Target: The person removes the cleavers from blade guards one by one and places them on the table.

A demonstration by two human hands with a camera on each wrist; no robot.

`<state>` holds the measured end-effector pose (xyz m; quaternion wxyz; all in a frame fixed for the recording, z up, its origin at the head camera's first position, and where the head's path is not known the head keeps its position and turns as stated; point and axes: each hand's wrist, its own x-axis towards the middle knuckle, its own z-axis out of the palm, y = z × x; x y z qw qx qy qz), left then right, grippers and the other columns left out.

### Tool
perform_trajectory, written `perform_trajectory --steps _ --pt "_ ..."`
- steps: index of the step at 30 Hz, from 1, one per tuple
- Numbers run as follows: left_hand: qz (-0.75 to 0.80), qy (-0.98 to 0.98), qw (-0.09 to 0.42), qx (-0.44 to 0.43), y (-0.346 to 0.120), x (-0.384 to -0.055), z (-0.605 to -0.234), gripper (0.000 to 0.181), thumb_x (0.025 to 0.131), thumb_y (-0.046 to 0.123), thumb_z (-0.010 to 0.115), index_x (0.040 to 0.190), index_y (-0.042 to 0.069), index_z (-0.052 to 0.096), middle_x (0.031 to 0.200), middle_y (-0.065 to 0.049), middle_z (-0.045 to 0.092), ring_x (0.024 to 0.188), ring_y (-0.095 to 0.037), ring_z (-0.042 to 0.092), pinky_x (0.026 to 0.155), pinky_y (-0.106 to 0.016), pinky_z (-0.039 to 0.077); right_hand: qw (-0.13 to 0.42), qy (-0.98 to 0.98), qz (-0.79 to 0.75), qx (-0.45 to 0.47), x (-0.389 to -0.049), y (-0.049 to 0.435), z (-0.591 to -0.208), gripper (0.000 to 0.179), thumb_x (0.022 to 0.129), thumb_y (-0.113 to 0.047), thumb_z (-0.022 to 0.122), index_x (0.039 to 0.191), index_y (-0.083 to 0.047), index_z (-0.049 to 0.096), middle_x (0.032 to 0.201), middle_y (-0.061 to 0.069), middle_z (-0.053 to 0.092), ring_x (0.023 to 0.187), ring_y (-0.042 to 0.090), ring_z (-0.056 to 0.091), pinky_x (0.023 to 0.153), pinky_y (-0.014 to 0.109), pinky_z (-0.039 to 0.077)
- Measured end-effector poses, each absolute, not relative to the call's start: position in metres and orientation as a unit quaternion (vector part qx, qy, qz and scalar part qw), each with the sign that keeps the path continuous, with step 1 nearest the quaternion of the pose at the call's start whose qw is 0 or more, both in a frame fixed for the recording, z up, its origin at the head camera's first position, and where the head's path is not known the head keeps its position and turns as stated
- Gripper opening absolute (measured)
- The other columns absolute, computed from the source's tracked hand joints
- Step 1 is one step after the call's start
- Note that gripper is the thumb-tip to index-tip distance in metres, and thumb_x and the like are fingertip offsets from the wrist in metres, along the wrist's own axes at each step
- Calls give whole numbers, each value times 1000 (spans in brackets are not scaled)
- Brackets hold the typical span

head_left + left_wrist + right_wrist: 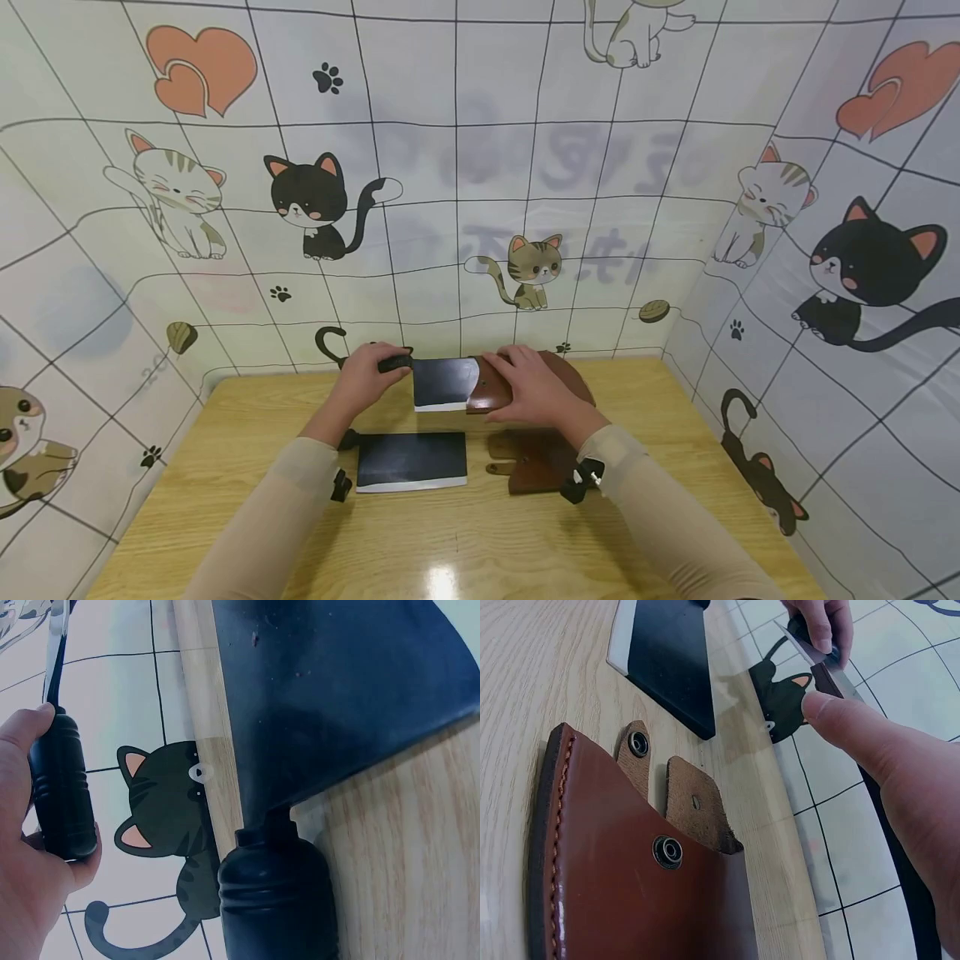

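Observation:
My left hand [363,383] grips the black ribbed handle [64,787] of a cleaver [442,385], raised near the table's back edge. Its dark blade, with a bright cutting edge facing down, runs right into the mouth of a brown leather sheath [480,396]. Gripping that sheath is my right hand [534,392], thumb on the near face and fingers over the top. Part of the blade shows outside the leather. Nearer me, a second cleaver [412,460] lies flat on the table, and a second brown sheath [536,473] lies to its right, partly hidden by my right wrist.
The wooden table [420,542] ends at the back against a white gridded sheet [450,275] printed with cartoon cats. On the lying sheath, a metal snap [667,851] and two leather tabs [697,802] show by its mouth.

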<state>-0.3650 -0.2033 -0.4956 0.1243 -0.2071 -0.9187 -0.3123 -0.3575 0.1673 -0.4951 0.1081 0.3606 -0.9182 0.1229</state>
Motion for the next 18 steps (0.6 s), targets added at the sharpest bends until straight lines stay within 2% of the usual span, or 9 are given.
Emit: perform_trajectory --steps 7,11,18 --pt "-317 -918 121 -204 -208 -365 -494 37 102 21 83 138 9 79 130 -13 77 123 -41 68 102 -63 54 96 -922 133 350 -360 174 -498 121 78 -66 96 173 -20 39 157 11 47 146 34 43 120 60 39" --pt "-317 -918 115 -207 -208 -365 -492 38 102 21 83 138 10 79 131 -13 77 125 -42 68 105 -64 53 94 -920 132 357 -362 177 -499 122 79 -67 95 175 -20 36 157 12 46 146 35 43 120 60 39" --pt "-315 -918 120 -206 -212 -364 -492 33 102 20 84 132 7 81 126 -14 78 120 -42 71 101 -63 55 96 -917 121 368 -362 179 -498 116 83 -71 89 173 -15 40 155 13 48 143 34 44 117 58 41"
